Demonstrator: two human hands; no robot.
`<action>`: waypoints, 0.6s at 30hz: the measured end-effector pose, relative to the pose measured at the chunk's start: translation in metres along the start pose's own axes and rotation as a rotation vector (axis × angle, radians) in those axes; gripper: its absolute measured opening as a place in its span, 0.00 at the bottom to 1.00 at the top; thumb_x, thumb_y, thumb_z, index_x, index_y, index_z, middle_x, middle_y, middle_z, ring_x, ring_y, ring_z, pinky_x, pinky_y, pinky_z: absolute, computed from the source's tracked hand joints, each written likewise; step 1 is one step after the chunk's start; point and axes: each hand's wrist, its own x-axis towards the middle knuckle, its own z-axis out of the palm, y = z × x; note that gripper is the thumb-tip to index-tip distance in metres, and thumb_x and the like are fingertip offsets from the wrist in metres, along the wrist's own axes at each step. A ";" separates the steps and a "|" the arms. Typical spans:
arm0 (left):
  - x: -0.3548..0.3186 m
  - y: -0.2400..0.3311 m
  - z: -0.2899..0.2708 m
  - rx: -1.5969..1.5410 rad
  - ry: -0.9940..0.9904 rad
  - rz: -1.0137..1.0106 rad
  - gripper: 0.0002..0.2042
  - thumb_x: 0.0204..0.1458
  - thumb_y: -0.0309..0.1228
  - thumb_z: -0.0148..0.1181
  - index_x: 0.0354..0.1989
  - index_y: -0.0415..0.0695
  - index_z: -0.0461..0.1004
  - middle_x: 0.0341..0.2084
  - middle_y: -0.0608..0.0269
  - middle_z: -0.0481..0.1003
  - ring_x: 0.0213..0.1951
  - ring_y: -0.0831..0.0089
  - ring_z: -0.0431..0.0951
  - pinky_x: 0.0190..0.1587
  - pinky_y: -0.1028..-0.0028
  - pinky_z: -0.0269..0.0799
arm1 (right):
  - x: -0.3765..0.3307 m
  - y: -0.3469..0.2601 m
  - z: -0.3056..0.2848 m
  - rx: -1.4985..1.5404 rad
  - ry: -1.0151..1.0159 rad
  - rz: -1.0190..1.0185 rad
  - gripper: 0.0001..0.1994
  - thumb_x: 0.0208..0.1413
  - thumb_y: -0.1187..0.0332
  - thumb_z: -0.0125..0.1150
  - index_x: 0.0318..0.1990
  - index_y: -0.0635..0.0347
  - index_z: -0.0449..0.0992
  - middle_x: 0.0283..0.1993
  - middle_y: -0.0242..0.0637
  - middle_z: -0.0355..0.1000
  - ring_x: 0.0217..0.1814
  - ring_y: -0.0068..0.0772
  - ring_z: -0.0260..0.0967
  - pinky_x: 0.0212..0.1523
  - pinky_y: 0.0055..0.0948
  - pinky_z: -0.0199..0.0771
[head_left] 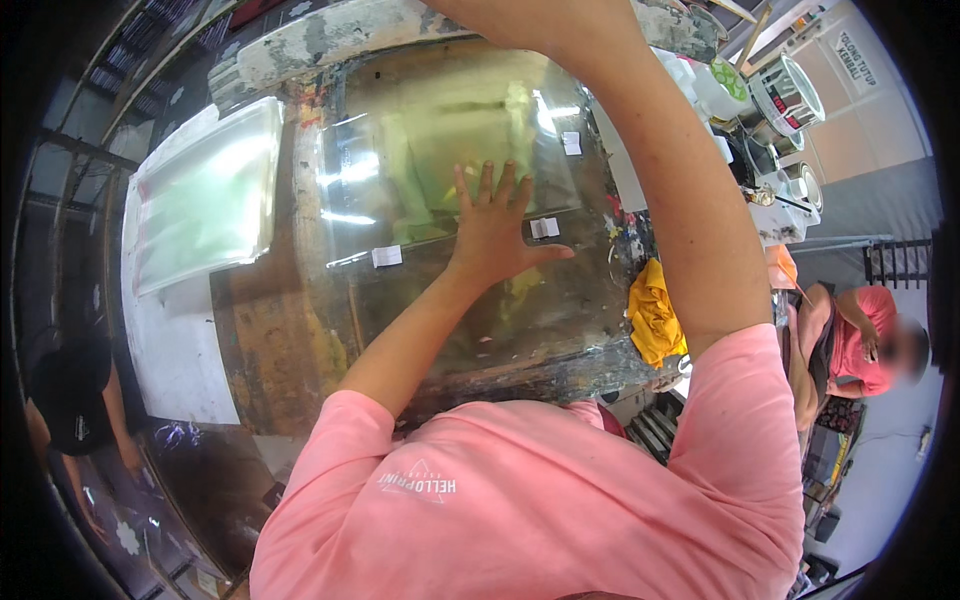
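My left hand (500, 225) lies flat with its fingers spread on a clear plastic sheet (350, 215), near the sheet's front edge. The sheet rests on a paint-stained work table (275, 330) and reflects the light. Small white tabs sit around it: one tab (386, 256) left of my hand, another tab (544, 228) just right of it, and a third tab (572, 143) farther back. My right arm stretches far forward, and my right hand (510, 18) is cut off by the upper edge, over a stained beam (340, 42). Its fingers are out of sight.
On the left, a stack of clear plastic sheets (205, 195) lies on a white board (180, 350). A yellow cloth (658, 315) rests at the table's right edge. Tubs and a paint bucket (790, 95) stand beyond. One person (865, 340) sits at right; another (80, 400) is at left.
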 end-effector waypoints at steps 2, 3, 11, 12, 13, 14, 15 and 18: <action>-0.001 -0.001 -0.001 -0.022 0.019 0.005 0.63 0.41 0.84 0.50 0.73 0.39 0.66 0.75 0.42 0.58 0.78 0.40 0.50 0.74 0.30 0.24 | 0.002 0.001 0.001 -0.008 -0.022 0.009 0.28 0.61 0.48 0.52 0.22 0.67 0.80 0.21 0.53 0.75 0.27 0.54 0.76 0.44 0.51 0.73; -0.001 -0.002 -0.001 -0.030 0.031 0.008 0.62 0.40 0.84 0.51 0.72 0.39 0.67 0.75 0.43 0.59 0.77 0.40 0.51 0.74 0.30 0.24 | 0.002 0.001 0.002 -0.010 -0.010 0.000 0.28 0.61 0.48 0.52 0.22 0.67 0.80 0.21 0.53 0.75 0.26 0.54 0.76 0.42 0.50 0.74; -0.001 -0.002 0.001 -0.035 0.063 0.039 0.61 0.41 0.83 0.52 0.70 0.37 0.68 0.73 0.42 0.61 0.76 0.39 0.53 0.74 0.30 0.28 | 0.008 -0.012 -0.012 -0.023 -0.147 0.082 0.28 0.61 0.49 0.51 0.21 0.66 0.79 0.17 0.50 0.73 0.22 0.52 0.74 0.37 0.49 0.74; -0.001 -0.003 0.001 -0.036 0.067 0.040 0.61 0.41 0.83 0.52 0.70 0.37 0.68 0.73 0.41 0.61 0.76 0.39 0.53 0.74 0.30 0.28 | 0.008 -0.015 -0.015 -0.022 -0.168 0.096 0.28 0.61 0.49 0.51 0.20 0.66 0.79 0.17 0.50 0.73 0.22 0.50 0.73 0.37 0.48 0.74; -0.002 -0.003 0.002 -0.044 0.072 0.043 0.61 0.41 0.83 0.52 0.70 0.37 0.68 0.73 0.41 0.61 0.76 0.38 0.53 0.74 0.30 0.28 | 0.008 -0.016 -0.017 -0.018 -0.177 0.096 0.28 0.61 0.49 0.51 0.20 0.65 0.79 0.17 0.49 0.73 0.22 0.49 0.73 0.36 0.47 0.74; -0.002 -0.003 0.003 -0.051 0.077 0.046 0.61 0.41 0.83 0.52 0.70 0.37 0.68 0.73 0.41 0.61 0.76 0.38 0.53 0.74 0.30 0.28 | 0.007 -0.017 -0.019 -0.014 -0.186 0.095 0.28 0.61 0.49 0.51 0.19 0.65 0.78 0.17 0.49 0.73 0.21 0.48 0.73 0.35 0.47 0.74; -0.002 -0.003 0.004 -0.060 0.082 0.052 0.61 0.41 0.83 0.52 0.70 0.36 0.68 0.73 0.41 0.61 0.76 0.38 0.53 0.75 0.30 0.29 | 0.005 -0.012 -0.013 -0.024 -0.111 0.062 0.28 0.61 0.49 0.51 0.20 0.65 0.78 0.18 0.49 0.73 0.22 0.47 0.73 0.35 0.46 0.74; -0.001 -0.003 0.007 -0.062 0.096 0.063 0.61 0.41 0.83 0.51 0.69 0.36 0.68 0.72 0.40 0.61 0.76 0.38 0.54 0.75 0.30 0.29 | 0.006 -0.007 -0.001 -0.051 -0.107 0.121 0.28 0.61 0.48 0.50 0.22 0.64 0.79 0.21 0.48 0.75 0.24 0.46 0.74 0.35 0.45 0.75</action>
